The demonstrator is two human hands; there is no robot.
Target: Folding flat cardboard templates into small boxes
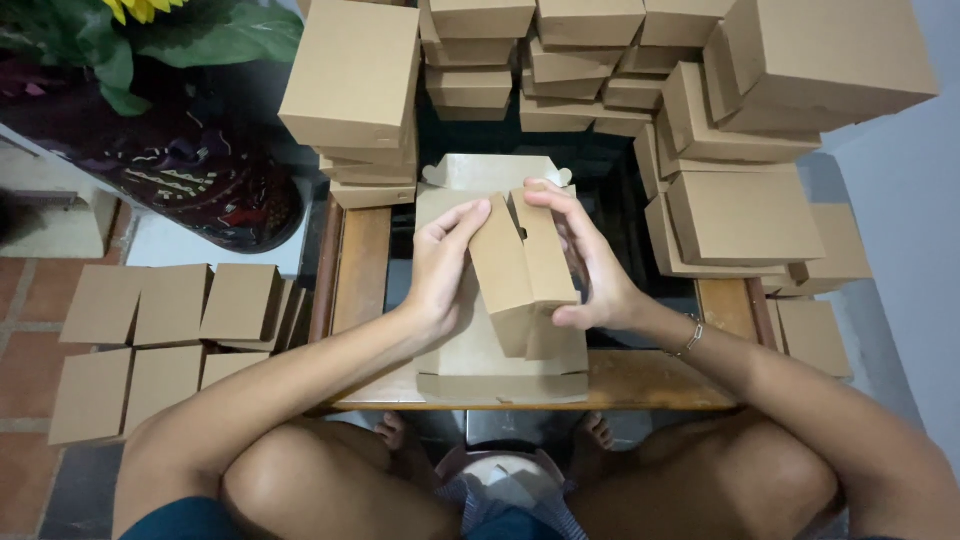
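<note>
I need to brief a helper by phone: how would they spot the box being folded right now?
Find the wooden table ringed by stacks of closed boxes. At its middle, the half-folded box sits between left hand and right hand, the only one with open flaps.

Your half-folded carton (522,275) sits between your hands on the worktop (640,385), atop flat blanks (470,350). Finished box stacks (740,130) stand behind and right; more boxes (160,330) lie on the floor (30,300), left.
</note>
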